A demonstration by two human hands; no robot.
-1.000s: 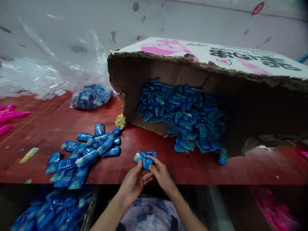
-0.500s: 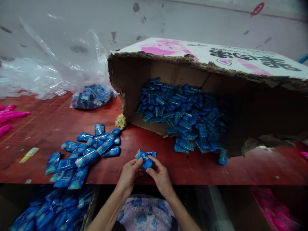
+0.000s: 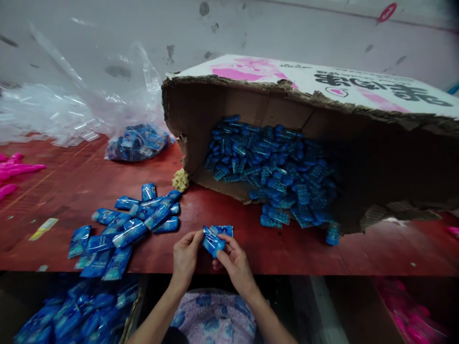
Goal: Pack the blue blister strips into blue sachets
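Note:
A small shiny blue packet (image 3: 213,242) is held tilted between my hands, just over the table's front part. My left hand (image 3: 186,255) pinches its upper left corner. The fingers and thumb of my right hand (image 3: 234,260) are closed round its lower right end. Right behind it shows another flat blue packet (image 3: 225,231), partly covered by the held one and my fingers. To the left lies a loose pile of filled blue packets (image 3: 131,231).
A torn cardboard box (image 3: 297,86) on its side spills small blue items (image 3: 265,153) onto the red table (image 3: 215,200). Clear plastic bags (image 3: 71,114), a bag of blue packets (image 3: 138,143) and a crumpled yellowish lump (image 3: 180,180) stand left. Blue packets (image 3: 79,310) fill a box below.
The packet has turned in my hands and now shows its shiny printed side. My left hand has shifted slightly left and up to the packet's corner.

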